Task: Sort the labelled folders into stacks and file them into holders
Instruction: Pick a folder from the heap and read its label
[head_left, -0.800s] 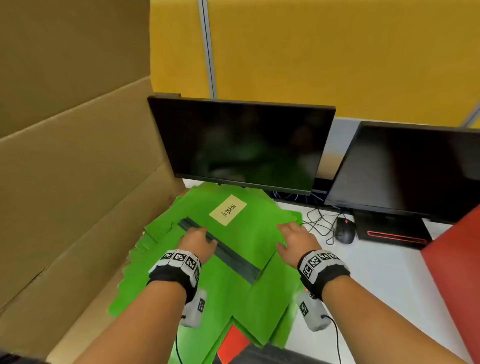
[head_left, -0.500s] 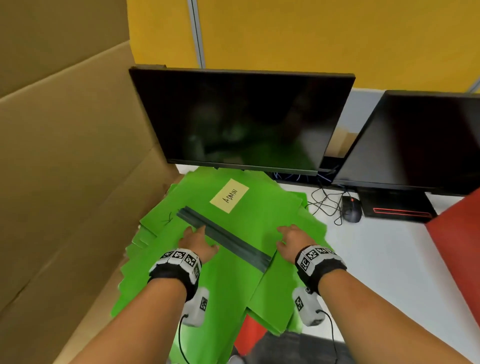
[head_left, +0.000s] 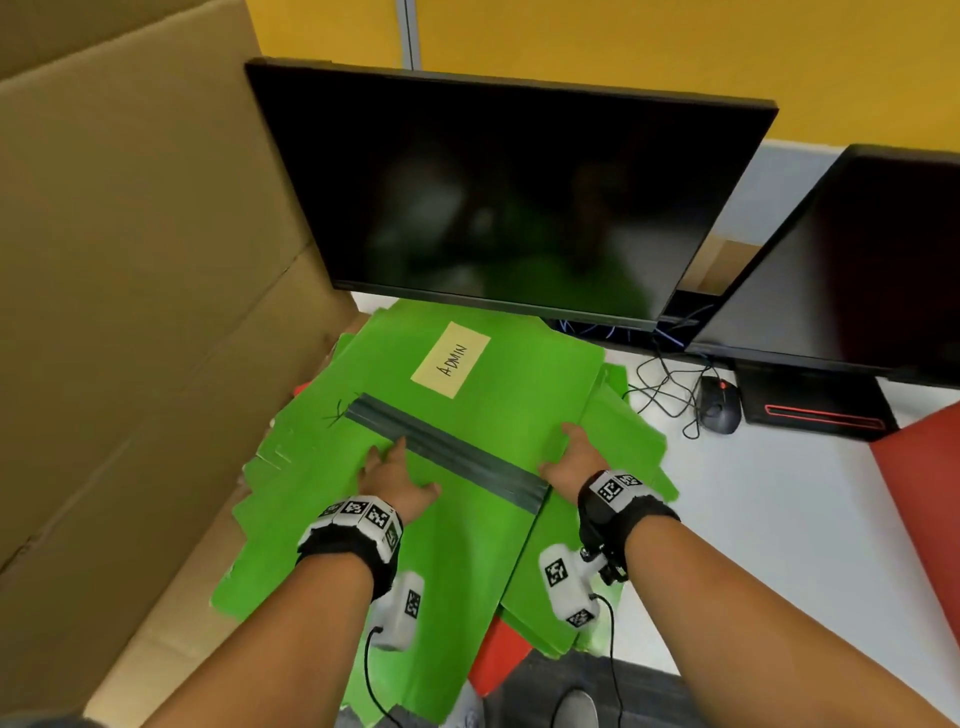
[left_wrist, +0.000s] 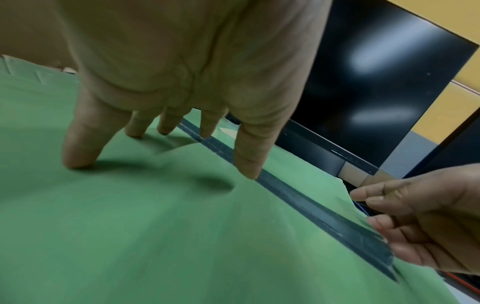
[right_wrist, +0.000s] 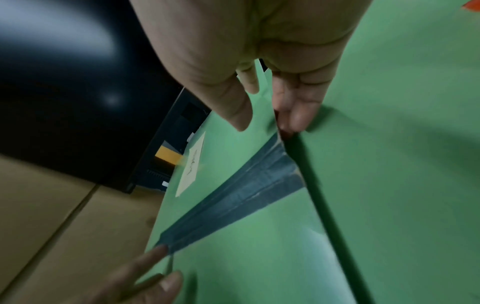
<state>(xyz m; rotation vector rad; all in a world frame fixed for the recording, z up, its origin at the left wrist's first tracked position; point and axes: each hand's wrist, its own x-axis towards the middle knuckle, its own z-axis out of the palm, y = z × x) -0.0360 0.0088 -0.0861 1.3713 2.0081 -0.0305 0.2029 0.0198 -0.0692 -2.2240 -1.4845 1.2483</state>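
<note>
Right hand: we see it has shifted from lying on top of the top green folder to that folder's right edge; in the right wrist view the thumb now sits above the sheet and the fingertips below it, at the end of the dark spine strip.
Top green folder: its right edge has lifted off the green sheets under the fingers.
Left hand: its fingertips have slid a little along the strip while still pressing the sheet.
View: we now look from closer and more steeply down.
</note>
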